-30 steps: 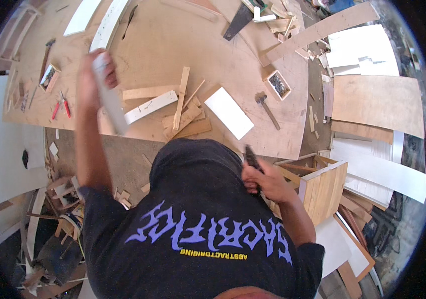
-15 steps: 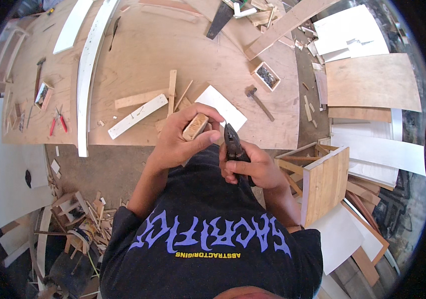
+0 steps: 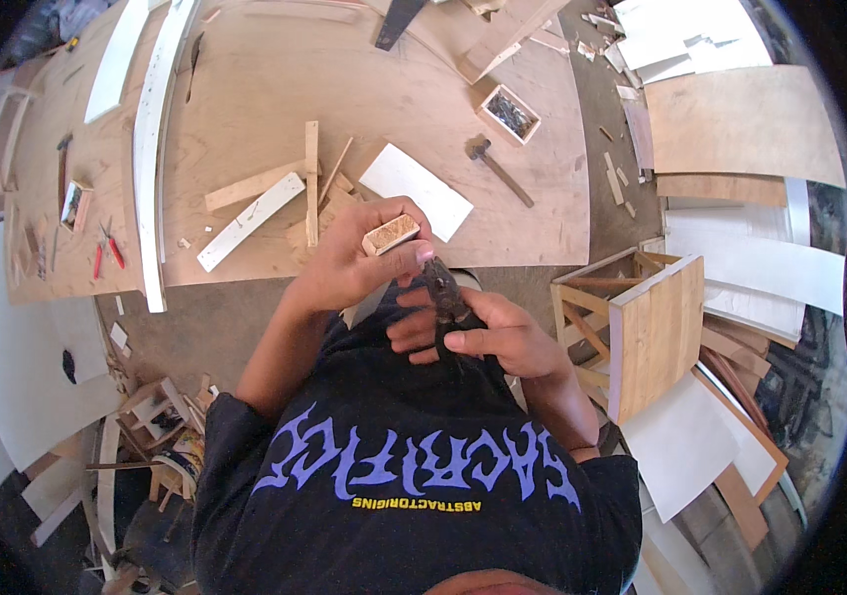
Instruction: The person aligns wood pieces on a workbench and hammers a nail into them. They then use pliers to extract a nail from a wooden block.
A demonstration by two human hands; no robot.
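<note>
My left hand [image 3: 349, 260] is closed around a narrow wooden piece [image 3: 391, 235], its rough cut end facing up. Part of a pale face of that piece shows below the hand, and the fingers hide the rest. In my right hand [image 3: 503, 332] is a pair of dark pliers [image 3: 443, 288], with its jaws up against the left thumb and the side of the wood. The right fingers are spread along the handles and somewhat blurred. Whether the jaws grip anything is hidden by the thumb. Both hands are just in front of the workbench [image 3: 275, 89] edge.
On the bench lie a hammer [image 3: 499, 171], a small box of nails [image 3: 509, 113], a white board [image 3: 417, 191], wooden strips [image 3: 252, 220] and red-handled pliers [image 3: 109, 250]. A wooden frame [image 3: 654, 337] stands at my right. Scrap wood [image 3: 161, 412] is heaped at lower left.
The pliers have moved left and down, from beside the left hand to touching its thumb and the wood. The right fingers have loosened and spread. The view has shifted slightly.
</note>
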